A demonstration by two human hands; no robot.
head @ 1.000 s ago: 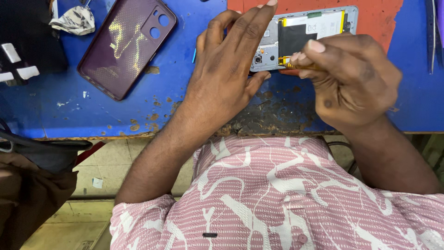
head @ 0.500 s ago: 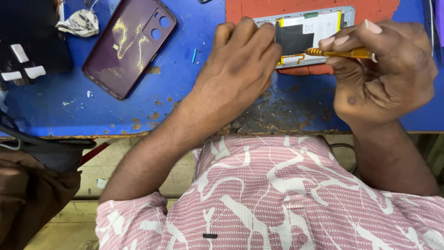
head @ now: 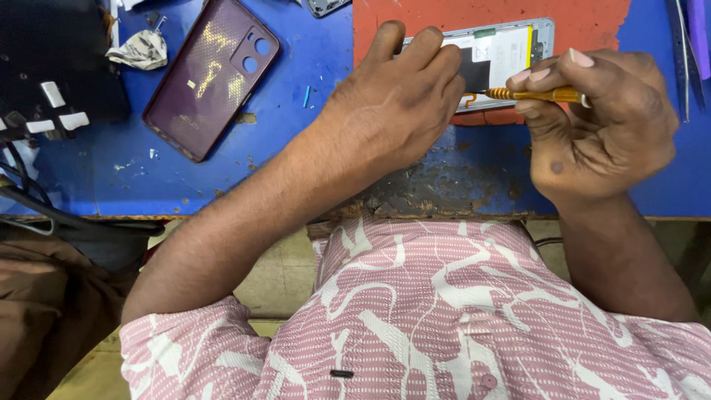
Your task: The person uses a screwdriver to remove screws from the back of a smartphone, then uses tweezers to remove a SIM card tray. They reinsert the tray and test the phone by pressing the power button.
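Right now the opened phone [head: 511,55] lies on the red mat [head: 444,15] of the counter [head: 311,141], pinned flat under my left hand [head: 396,111]. My right hand [head: 600,126] is clamped on one yellow screwdriver [head: 529,94]. If its tip slips, it could gouge the battery. One purple back cover [head: 211,74] sits apart.
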